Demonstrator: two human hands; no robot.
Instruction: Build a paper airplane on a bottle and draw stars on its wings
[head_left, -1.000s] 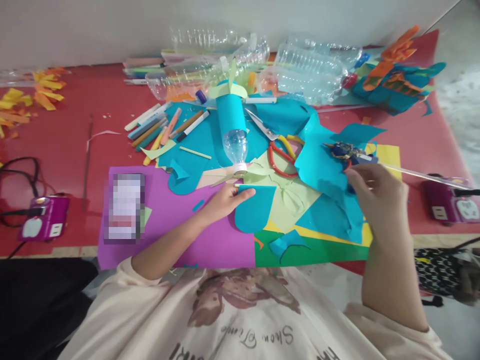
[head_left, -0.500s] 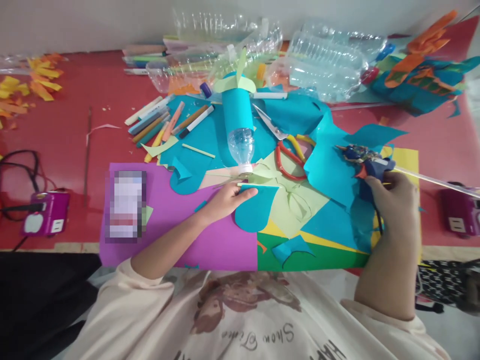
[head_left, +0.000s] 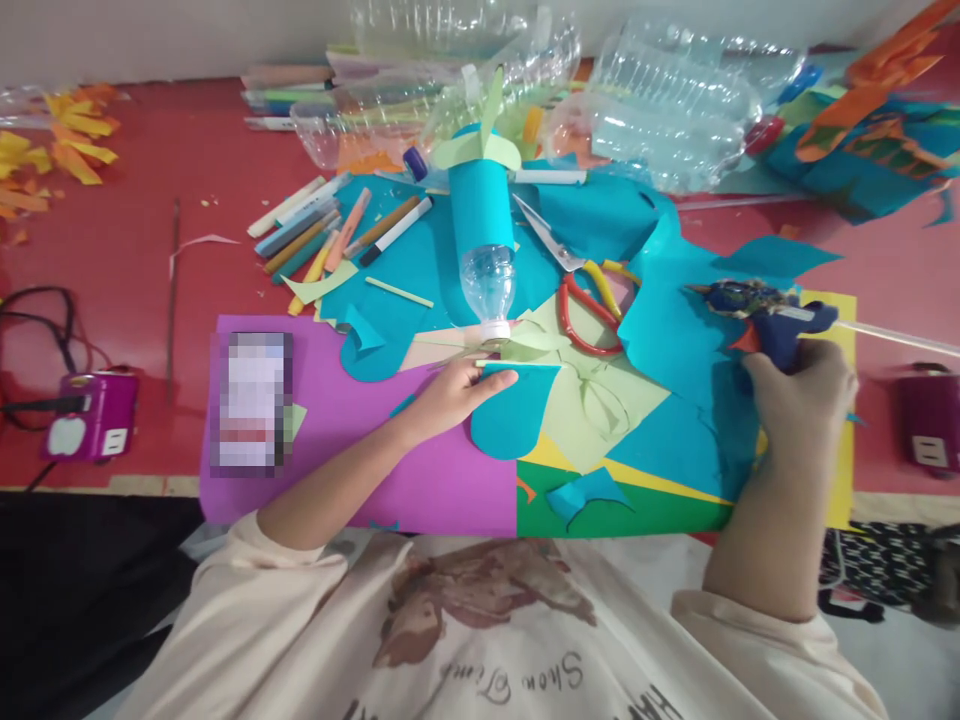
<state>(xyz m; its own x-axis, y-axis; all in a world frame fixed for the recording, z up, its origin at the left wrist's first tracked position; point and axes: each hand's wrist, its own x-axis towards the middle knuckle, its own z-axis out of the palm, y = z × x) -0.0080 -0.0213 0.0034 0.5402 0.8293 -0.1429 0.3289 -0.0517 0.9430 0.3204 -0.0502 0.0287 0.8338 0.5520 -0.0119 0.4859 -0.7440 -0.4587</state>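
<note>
While the left hand (head_left: 461, 390) pinches blue paper (head_left: 514, 418), right hand (head_left: 806, 392) wrapped round a glue gun (head_left: 784, 332), scissors (head_left: 596, 282) between

This is a craft workspace: scissors (head_left: 572, 263), markers (head_left: 397, 229) and coloured paper (head_left: 510, 425) crowd a table (head_left: 127, 250).

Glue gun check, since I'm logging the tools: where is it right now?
In the head view, the dark blue glue gun is on the right side, held in the right hand, to the right of the scissors.
</note>
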